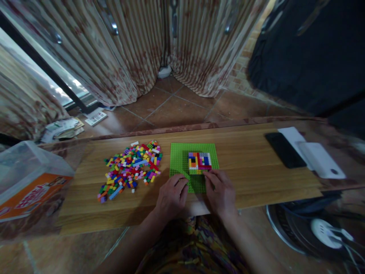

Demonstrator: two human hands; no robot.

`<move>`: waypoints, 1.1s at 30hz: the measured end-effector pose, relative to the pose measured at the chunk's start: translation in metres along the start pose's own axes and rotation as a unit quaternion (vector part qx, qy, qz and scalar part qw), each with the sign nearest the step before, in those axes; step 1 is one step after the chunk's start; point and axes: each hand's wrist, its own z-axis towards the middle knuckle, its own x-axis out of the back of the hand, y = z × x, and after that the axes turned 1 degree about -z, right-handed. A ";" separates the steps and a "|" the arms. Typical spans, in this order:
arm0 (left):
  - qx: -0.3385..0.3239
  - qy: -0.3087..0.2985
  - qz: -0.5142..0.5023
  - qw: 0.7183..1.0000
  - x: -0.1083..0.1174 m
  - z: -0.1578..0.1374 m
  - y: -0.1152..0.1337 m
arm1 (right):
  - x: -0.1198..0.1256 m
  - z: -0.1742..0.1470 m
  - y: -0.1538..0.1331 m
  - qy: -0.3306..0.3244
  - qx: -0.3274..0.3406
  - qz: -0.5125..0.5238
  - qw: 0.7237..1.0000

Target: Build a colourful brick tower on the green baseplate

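My right hand (221, 192) is reaching to the near right corner of the multicoloured brick block (199, 161), thumb and index tips close together; can't tell if they're pinching a brick. My left hand (172, 192) is covering the near left corner of the green baseplate (178, 156), fingers curling side by side; can't tell if anything's inside. Block is sitting on the baseplate, around its middle. Loose bricks (129, 171) are lying in a spread pile to the left, on the wooden tabletop (248, 152). Black slab (285, 149) is lying far right, beside white ones.
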 end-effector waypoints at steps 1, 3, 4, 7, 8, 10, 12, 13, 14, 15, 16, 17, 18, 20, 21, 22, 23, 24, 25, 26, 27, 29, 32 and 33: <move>0.000 0.000 0.000 1.000 0.000 0.000 0.000 | -0.001 -0.002 0.001 0.000 0.007 -0.017 1.000; 0.000 -0.002 0.000 1.000 0.000 0.000 0.000 | -0.003 -0.006 0.002 -0.002 0.024 -0.045 0.999; 0.000 -0.002 0.001 1.000 0.000 0.000 0.000 | -0.004 -0.008 0.003 -0.005 0.032 -0.058 0.998; -0.001 -0.003 0.007 1.000 -0.001 -0.001 -0.001 | -0.005 -0.009 0.005 -0.022 0.048 -0.091 0.994; -0.001 -0.003 0.008 1.000 -0.001 -0.001 -0.001 | -0.005 -0.009 0.005 -0.030 0.048 -0.098 0.994; -0.004 0.002 0.010 1.000 -0.001 -0.001 -0.002 | -0.005 -0.009 0.005 -0.045 0.040 -0.101 0.993; -0.010 0.008 0.009 1.000 -0.001 -0.001 -0.003 | -0.003 -0.008 0.005 -0.055 0.029 -0.081 0.995; -0.013 0.011 0.009 1.000 -0.002 -0.001 -0.003 | -0.002 -0.007 0.005 -0.057 0.023 -0.061 0.996; -0.013 0.012 0.011 1.000 -0.002 -0.001 -0.003 | -0.001 -0.006 0.005 -0.056 0.014 -0.034 0.998; -0.012 0.014 0.013 1.000 -0.002 -0.002 -0.003 | 0.000 -0.005 0.006 -0.051 -0.001 -0.002 0.999; -0.010 0.016 0.015 1.000 -0.003 -0.002 -0.003 | 0.001 -0.003 0.006 -0.040 -0.023 0.034 0.998; -0.008 0.016 0.017 1.000 -0.003 -0.002 -0.003 | 0.002 -0.001 0.007 -0.024 -0.051 0.071 0.996; -0.005 0.016 0.017 1.000 -0.003 -0.002 -0.002 | 0.003 0.001 0.009 -0.005 -0.083 0.106 0.991; -0.002 0.013 0.014 1.000 -0.002 -0.002 -0.002 | 0.005 0.007 0.013 0.030 -0.145 0.159 0.976; -0.001 0.010 0.013 1.000 -0.002 -0.002 -0.001 | 0.005 0.010 0.015 0.039 -0.169 0.171 0.970; 0.002 0.006 0.011 1.000 -0.001 -0.002 -0.001 | 0.005 0.014 0.018 0.043 -0.184 0.172 0.967; 0.004 0.003 0.009 1.000 -0.001 -0.002 0.000 | 0.005 0.019 0.020 0.042 -0.189 0.166 0.967; 0.005 0.000 0.007 1.000 -0.001 -0.002 0.000 | 0.004 0.024 0.022 0.040 -0.184 0.153 0.970; 0.008 -0.003 0.005 1.000 0.000 -0.002 0.000 | 0.003 0.029 0.023 0.039 -0.171 0.135 0.975; 0.010 -0.004 0.003 1.000 0.000 -0.002 0.000 | 0.003 0.036 0.022 0.039 -0.151 0.117 0.981; 0.011 -0.006 0.000 1.000 0.000 -0.002 0.000 | 0.002 0.044 0.021 0.044 -0.130 0.100 0.985; 0.014 -0.009 -0.005 1.000 -0.001 -0.002 0.000 | 0.001 0.063 0.013 0.057 -0.091 0.079 0.991; 0.018 -0.011 -0.009 1.000 -0.001 -0.002 0.000 | 0.000 0.094 -0.005 0.091 -0.066 0.084 0.990; 0.020 -0.008 -0.010 1.000 -0.002 -0.003 0.000 | -0.002 0.103 -0.011 0.100 -0.052 0.093 0.989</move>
